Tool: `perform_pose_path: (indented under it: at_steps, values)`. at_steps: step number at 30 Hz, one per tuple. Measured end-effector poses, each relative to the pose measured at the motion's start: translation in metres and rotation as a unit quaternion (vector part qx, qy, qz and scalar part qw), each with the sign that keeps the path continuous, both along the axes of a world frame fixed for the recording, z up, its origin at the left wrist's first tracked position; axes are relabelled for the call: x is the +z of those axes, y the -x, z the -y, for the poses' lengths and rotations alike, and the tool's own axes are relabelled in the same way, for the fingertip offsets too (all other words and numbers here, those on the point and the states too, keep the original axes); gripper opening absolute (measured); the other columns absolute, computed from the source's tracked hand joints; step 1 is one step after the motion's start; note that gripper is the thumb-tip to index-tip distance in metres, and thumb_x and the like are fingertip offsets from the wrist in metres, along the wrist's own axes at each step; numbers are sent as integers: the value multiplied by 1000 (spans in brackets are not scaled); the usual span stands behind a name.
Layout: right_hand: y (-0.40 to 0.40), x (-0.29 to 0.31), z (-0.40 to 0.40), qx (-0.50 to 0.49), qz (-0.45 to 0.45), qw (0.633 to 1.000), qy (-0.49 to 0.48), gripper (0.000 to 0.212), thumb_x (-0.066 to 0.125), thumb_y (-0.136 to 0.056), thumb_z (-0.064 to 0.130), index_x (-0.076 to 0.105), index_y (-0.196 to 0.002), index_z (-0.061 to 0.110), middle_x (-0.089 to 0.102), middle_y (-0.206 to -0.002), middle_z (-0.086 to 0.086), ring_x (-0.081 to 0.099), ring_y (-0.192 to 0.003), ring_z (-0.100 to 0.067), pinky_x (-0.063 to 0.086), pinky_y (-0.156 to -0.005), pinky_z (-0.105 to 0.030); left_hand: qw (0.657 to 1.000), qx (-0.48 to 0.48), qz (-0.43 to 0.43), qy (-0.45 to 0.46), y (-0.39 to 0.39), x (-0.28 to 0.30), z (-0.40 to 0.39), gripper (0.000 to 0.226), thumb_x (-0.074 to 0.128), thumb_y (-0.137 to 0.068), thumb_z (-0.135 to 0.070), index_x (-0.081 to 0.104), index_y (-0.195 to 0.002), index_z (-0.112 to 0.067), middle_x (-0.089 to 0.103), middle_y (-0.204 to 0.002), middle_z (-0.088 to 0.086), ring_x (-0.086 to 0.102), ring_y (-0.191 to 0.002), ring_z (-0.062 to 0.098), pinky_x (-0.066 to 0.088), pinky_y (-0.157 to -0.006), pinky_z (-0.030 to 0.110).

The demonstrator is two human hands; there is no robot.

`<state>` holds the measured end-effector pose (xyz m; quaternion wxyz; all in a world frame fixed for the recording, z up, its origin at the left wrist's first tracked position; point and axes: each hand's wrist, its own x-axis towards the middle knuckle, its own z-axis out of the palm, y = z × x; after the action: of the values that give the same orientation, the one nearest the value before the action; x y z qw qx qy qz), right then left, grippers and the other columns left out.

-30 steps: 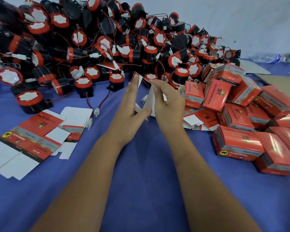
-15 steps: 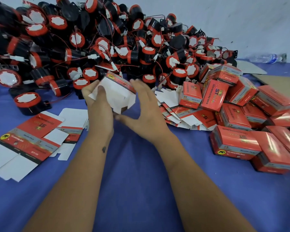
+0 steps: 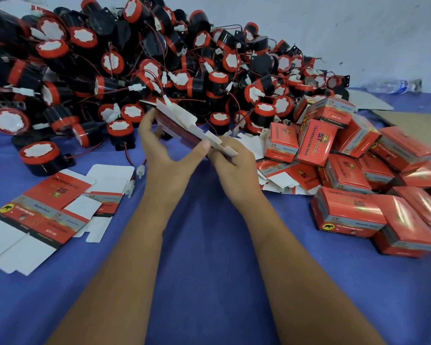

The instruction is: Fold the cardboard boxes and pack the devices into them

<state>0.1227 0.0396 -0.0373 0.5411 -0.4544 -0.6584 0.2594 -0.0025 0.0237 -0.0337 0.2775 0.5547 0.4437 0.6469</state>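
Both hands hold one flattened red-and-white cardboard box (image 3: 184,123) above the blue cloth, tilted with its white flaps up. My left hand (image 3: 167,155) grips its left end, thumb against the box's lower edge. My right hand (image 3: 232,163) pinches its right end. Behind them lies a big heap of black-and-red round devices (image 3: 159,66) with red wires and white plugs. One such device (image 3: 40,155) sits apart at the left.
Flat unfolded boxes (image 3: 42,210) lie at the left on the blue cloth (image 3: 209,257). More flat boxes (image 3: 284,175) and a pile of closed red boxes (image 3: 358,175) fill the right side. A plastic bottle (image 3: 393,85) lies by the wall at the back right.
The box was half opened in my hands half a second ago; now it is pressed flatter and has shifted right. My left hand moved from its left side to under it.
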Motion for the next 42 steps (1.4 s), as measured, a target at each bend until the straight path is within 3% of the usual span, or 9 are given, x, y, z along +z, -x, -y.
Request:
perform_pose_path:
  at_steps: [4,8,10,13,19,27,32,37,42]
  values:
    - [1,8,3,21,-45,998,32,21,53,-85,7,66,-88,24,64,-91,-1,58,-85,-16,50,-77,-37,999,14,-31,-23,5,1,-3,96,83,-80,-19,20,-152,-21,27,-153,-13,27,-142,-3,26,-114,12]
    - [-1,12,4,155,-143,973,99,57,51,-75,10,53,-125,38,65,-108,20,61,-97,3,50,-78,-17,997,-43,-64,-6,4,0,0,64,72,-91,-25,37,-143,-35,46,-143,-15,43,-132,-3,39,-106,15]
    - [-1,11,2,179,-177,960,123,62,53,-81,11,46,-135,41,63,-124,14,59,-115,-7,51,-96,-31,996,-64,-62,-1,0,0,1,43,64,-97,-27,44,-130,-46,53,-135,-18,49,-126,-5,44,-99,15]
    - [1,16,1,151,-211,956,134,38,56,-86,24,55,-122,38,64,-125,0,58,-121,-21,43,-109,-47,996,-85,7,-10,-1,2,0,26,62,-97,-26,54,-117,-41,65,-117,-16,62,-107,-5,48,-83,12]
    - [3,9,-3,64,-138,984,92,8,57,-97,22,62,-102,27,68,-107,3,63,-97,-8,54,-88,-33,989,-77,117,38,-4,-2,-9,16,64,-97,-23,61,-104,-37,73,-95,-21,69,-88,-2,53,-68,14]
    - [8,2,-1,68,-86,989,94,37,42,-96,6,48,-115,38,62,-109,9,58,-86,-11,50,-75,-23,983,-55,154,84,-9,-7,-17,20,53,-97,-23,63,-97,-41,71,-88,-22,66,-81,-4,52,-68,17]
    - [8,5,-1,64,-73,990,103,36,39,-98,6,44,-117,36,57,-112,16,52,-92,14,43,-72,-4,975,-132,163,75,-4,-5,-13,53,24,-104,-51,60,-128,-21,70,-122,4,64,-116,19,52,-95,32]
    - [11,6,0,81,-64,992,76,29,42,-97,3,53,-117,21,60,-112,-2,56,-103,-14,49,-81,-25,992,-76,87,55,-5,-5,-8,25,39,-98,-22,54,-117,-27,61,-109,-15,57,-90,-16,44,-74,5]
    - [13,14,-1,153,-207,953,162,28,32,-103,44,57,-114,48,57,-120,35,42,-130,9,33,-102,-9,993,-38,82,70,-6,-7,-12,35,38,-102,-9,51,-114,-40,62,-106,-19,57,-81,-17,44,-68,5]
